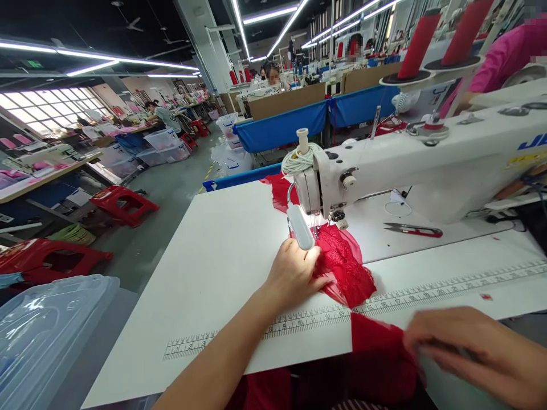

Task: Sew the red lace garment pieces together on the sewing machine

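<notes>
Red lace fabric (344, 267) with sheer parts lies under the needle area of a white sewing machine (401, 162). My left hand (294, 265) is at the fabric's left edge, just below the needle, its curled fingers on the cloth and its thumb pointing right. A small lit lamp (300, 226) partly hides the needle and fingertips. At the table's front edge, my right hand (461, 341) is blurred by motion beside red cloth (378, 341) that hangs toward my lap. Its fingers are too smeared to read.
Thread snips (412, 229) lie on the machine bed. A printed ruler (314, 319) runs along the white table (205, 256). Red thread cones (421, 42) stand above the machine. Left are a clear plastic bin (55, 324) and red stools (123, 205). People work farther back.
</notes>
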Tool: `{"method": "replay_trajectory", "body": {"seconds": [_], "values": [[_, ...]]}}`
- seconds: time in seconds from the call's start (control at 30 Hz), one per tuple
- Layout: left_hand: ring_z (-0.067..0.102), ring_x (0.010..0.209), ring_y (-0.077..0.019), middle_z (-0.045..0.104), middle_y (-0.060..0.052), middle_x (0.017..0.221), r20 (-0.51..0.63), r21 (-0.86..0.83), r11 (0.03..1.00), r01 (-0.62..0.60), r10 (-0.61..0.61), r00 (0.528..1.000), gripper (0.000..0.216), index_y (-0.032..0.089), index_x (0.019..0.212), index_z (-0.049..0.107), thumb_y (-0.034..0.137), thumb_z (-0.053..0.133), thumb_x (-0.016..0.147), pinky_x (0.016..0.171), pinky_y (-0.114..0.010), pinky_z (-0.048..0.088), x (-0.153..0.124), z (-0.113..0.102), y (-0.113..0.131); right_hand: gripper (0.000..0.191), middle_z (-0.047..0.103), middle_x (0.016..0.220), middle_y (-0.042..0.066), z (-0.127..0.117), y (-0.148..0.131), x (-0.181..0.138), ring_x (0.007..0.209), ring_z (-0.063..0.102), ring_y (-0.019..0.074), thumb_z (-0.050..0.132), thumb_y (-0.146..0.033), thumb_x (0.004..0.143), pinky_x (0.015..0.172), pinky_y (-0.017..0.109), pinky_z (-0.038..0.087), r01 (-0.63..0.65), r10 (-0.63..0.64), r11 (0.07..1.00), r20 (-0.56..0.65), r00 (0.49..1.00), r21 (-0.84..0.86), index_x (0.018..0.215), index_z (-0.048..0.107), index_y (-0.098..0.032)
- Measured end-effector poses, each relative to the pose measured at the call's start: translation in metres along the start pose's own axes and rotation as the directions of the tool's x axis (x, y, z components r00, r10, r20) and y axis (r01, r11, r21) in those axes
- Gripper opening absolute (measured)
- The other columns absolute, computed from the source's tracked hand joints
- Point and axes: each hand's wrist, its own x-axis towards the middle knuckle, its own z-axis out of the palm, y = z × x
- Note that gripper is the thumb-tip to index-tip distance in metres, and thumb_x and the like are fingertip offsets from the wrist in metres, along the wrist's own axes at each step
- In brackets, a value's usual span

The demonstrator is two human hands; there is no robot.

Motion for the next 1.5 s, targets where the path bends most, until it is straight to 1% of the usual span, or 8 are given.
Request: {"method": "replay_trajectory", "body": {"seconds": [0.13,0.3,0.5,0.67,0.8,1.0,1.17,1.5], "values": [[0.05,0.064,-0.0157,0.057,-0.002,0.074,0.106,-0.128,0.973,-0.193,0.207,0.973,0.045,0.017,0.081,0.058,0.061,0.055,0.086,0.059,-0.031,0.037,0.001,-0.01,-0.002,0.034,0.064,0.12,0.005,0.01,0.007,0.08,0.104,0.063,0.0196,0.039,-0.02,0.095,0.081,0.029,0.053,0.019,-0.026,0.98,0.034,0.999,0.198,0.122,0.057,-0.03],[0.049,0.069,-0.0135,0.056,-0.001,0.081,0.206,-0.156,0.968,-0.197,0.227,0.952,0.02,0.017,0.074,0.053,0.022,0.055,0.093,0.057,-0.026,0.036,-0.001,-0.02,-0.002,0.026,0.061,0.11,0.004,0.03,0.027,0.112,0.063,0.059,0.0134,0.043,-0.013,0.087,0.049,0.024,0.041,0.04,-0.008,0.989,0.213,0.977,-0.143,0.102,0.061,-0.024],[0.045,0.065,-0.0122,0.053,0.001,0.078,0.314,-0.199,0.974,-0.109,0.169,0.934,0.016,0.017,0.08,0.049,0.001,0.048,0.085,0.056,-0.024,0.035,-0.001,-0.028,0.0,0.023,0.058,0.113,0.005,0.031,0.03,0.106,0.062,0.055,0.0122,0.042,-0.017,0.09,0.052,0.025,0.038,0.033,-0.008,0.992,0.2,0.98,-0.124,0.103,0.059,-0.024],[0.037,0.058,-0.0146,0.05,-0.001,0.071,0.146,0.04,0.985,-0.171,0.163,0.976,0.023,0.017,0.074,0.052,-0.002,0.04,0.076,0.051,-0.029,0.025,-0.001,-0.004,0.006,0.025,0.053,0.134,0.005,0.023,0.04,0.103,0.082,0.064,0.0174,0.044,-0.025,0.093,0.066,0.03,0.047,0.017,-0.027,0.999,0.307,0.951,0.035,0.113,0.059,-0.027],[0.037,0.057,-0.0149,0.048,-0.001,0.066,-0.002,-0.128,0.991,-0.045,0.045,0.999,0.009,0.019,0.069,0.047,0.012,0.046,0.075,0.052,-0.029,0.027,-0.001,0.011,0.009,0.053,0.049,0.142,0.005,0.017,0.046,0.105,0.116,0.056,0.0282,0.066,-0.038,0.079,0.084,0.035,0.047,0.017,-0.08,0.986,0.381,0.921,0.166,0.129,0.05,-0.029],[0.037,0.057,-0.0137,0.043,0.0,0.064,-0.018,-0.302,0.953,0.027,-0.034,0.999,0.024,0.02,0.066,0.035,0.018,0.031,0.089,0.055,-0.026,0.03,-0.001,0.013,0.008,0.014,0.067,0.1,0.003,0.035,0.043,0.133,0.08,0.061,0.018,0.05,-0.019,0.083,0.06,0.025,0.039,-0.001,-0.019,0.992,0.151,0.988,0.129,0.092,0.061,-0.023],[0.03,0.054,-0.014,0.041,0.0,0.064,-0.116,-0.222,0.971,-0.089,0.065,0.991,0.028,0.02,0.065,0.04,0.024,0.029,0.091,0.052,-0.029,0.025,-0.001,0.013,0.007,0.021,0.054,0.065,0.0,0.046,0.05,0.144,0.054,0.043,0.013,0.045,-0.017,0.083,0.049,0.026,0.025,0.045,-0.051,0.993,0.053,0.997,0.109,0.062,0.045,-0.021],[0.033,0.053,-0.0148,0.044,-0.002,0.065,-0.209,-0.043,0.988,-0.15,0.137,0.968,0.021,0.019,0.067,0.05,0.022,0.043,0.087,0.047,-0.03,0.024,0.0,0.013,0.01,0.017,0.054,0.073,0.003,0.054,0.05,0.139,0.065,0.045,0.0158,0.047,-0.013,0.083,0.057,0.027,0.034,0.131,-0.134,0.983,0.017,0.991,0.127,0.068,0.05,-0.02]]}}
